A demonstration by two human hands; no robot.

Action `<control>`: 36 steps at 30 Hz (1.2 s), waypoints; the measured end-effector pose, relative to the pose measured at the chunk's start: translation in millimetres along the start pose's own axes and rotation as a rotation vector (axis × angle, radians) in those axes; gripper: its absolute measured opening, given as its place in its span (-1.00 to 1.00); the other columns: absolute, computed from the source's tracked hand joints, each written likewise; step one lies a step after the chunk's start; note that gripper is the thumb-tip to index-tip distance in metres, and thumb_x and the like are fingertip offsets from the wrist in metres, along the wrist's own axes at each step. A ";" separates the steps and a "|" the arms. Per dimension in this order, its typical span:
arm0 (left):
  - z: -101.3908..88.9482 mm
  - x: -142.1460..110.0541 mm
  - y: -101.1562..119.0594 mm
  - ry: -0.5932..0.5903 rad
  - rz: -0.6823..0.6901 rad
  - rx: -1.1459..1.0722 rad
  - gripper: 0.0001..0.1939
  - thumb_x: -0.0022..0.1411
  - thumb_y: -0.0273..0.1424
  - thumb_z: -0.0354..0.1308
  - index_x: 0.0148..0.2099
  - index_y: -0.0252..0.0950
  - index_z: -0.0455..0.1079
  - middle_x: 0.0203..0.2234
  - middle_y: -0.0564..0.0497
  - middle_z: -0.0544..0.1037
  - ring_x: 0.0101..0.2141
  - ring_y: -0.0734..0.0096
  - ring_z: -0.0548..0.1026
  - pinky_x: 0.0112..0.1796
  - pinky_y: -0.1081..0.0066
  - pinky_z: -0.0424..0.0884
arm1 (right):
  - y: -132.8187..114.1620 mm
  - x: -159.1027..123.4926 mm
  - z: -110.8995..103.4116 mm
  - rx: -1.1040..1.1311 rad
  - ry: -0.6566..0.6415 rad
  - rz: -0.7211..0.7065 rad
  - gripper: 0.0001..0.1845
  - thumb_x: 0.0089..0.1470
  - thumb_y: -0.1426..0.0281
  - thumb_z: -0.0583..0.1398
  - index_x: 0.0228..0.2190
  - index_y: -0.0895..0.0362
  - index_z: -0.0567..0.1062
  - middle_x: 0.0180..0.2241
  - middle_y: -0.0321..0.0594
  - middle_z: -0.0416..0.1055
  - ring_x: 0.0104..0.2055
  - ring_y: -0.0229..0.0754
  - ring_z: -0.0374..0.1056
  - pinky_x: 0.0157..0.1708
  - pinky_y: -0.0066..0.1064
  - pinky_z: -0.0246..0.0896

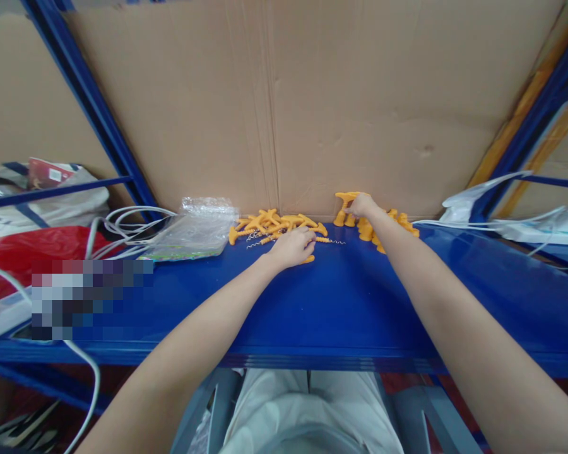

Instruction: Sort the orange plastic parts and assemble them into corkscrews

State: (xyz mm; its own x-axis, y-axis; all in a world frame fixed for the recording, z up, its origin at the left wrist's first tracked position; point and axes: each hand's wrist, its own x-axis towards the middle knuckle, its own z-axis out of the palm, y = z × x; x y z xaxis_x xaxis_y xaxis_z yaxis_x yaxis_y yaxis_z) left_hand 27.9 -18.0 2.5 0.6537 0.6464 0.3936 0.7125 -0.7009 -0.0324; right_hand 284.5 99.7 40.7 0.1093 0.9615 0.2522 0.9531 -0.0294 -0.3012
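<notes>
My left hand (293,248) is closed around a yellow T-handled corkscrew (307,259), part of its handle showing below the fingers. It is at the front of a pile of yellow corkscrews (265,221) with thin spiral metal ends, lying on the blue shelf (307,309). To the right, my right hand (363,205) pinches a yellow T-handled piece (346,197), which is raised near the cardboard. Several yellow pieces with flared bases (365,230) stand below and beside that hand, partly hidden by my forearm. The right fingertips are mostly out of sight.
A clear plastic bag of flat sheets (194,233) lies left of the pile, near white cables (127,221) and a red bag (9,252). A cardboard wall (284,107) closes off the back. White cables and a white power strip (544,227) are at the right.
</notes>
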 end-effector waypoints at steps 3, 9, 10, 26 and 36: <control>1.7 0.0 -1.5 -0.005 0.014 -0.006 -0.73 0.33 -0.47 0.00 -0.08 -0.36 0.52 -0.11 -0.20 0.58 -0.02 0.14 0.53 0.01 0.17 0.46 | -5.1 -14.2 -12.5 -0.165 -0.030 -0.005 -0.79 0.03 0.34 0.34 -0.29 0.21 0.66 -0.47 -0.09 0.56 -0.21 0.00 0.54 -0.22 -0.35 0.38; 23.5 2.3 -9.7 -0.067 0.071 -0.051 -0.57 0.40 -0.31 -0.02 0.22 -0.29 0.39 0.18 -0.17 0.47 0.20 0.18 0.40 0.21 0.16 0.28 | -3.7 -59.9 -33.5 -0.349 -0.064 -0.092 -0.70 0.01 0.36 0.32 -0.16 0.11 0.65 -0.25 -0.04 0.59 -0.11 0.06 0.49 -0.18 -0.24 0.36; 27.1 3.0 -10.6 -0.101 0.049 -0.058 -0.54 0.41 -0.28 -0.04 0.26 -0.29 0.35 0.24 -0.17 0.42 0.24 0.19 0.36 0.24 0.17 0.24 | -2.2 -67.7 -35.5 -0.366 -0.061 -0.079 -0.68 0.02 0.36 0.31 -0.14 0.10 0.64 -0.21 -0.03 0.59 -0.09 0.07 0.49 -0.16 -0.21 0.36; 20.9 8.5 -10.2 -0.200 -0.093 -0.043 -0.44 0.29 -0.31 0.04 0.31 -0.31 0.29 0.24 -0.23 0.37 0.24 0.04 0.33 0.23 0.14 0.23 | 12.3 -122.3 -10.1 -0.361 0.096 -0.026 -0.63 0.17 0.36 0.10 -0.05 0.17 0.55 -0.03 0.11 0.54 0.07 0.20 0.41 0.14 0.19 0.01; 23.3 12.5 -9.0 -0.149 -0.252 -0.070 -0.81 0.24 -0.42 0.08 -0.13 -0.27 0.47 -0.01 -0.19 0.47 0.07 -0.01 0.44 0.08 0.04 0.39 | 13.2 -121.1 -3.2 -0.147 0.096 -0.087 -0.74 0.14 0.27 0.18 -0.16 0.08 0.55 -0.17 -0.07 0.58 -0.04 0.10 0.46 0.01 -0.06 0.20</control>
State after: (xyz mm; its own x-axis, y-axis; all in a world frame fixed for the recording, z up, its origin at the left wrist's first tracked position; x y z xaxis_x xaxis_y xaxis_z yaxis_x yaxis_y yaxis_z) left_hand 35.7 3.4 -13.7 0.4924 0.8360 0.2422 0.8410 -0.5287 0.1151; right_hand 284.8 -18.0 9.1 0.0443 0.9320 0.3598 0.9904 0.0063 -0.1384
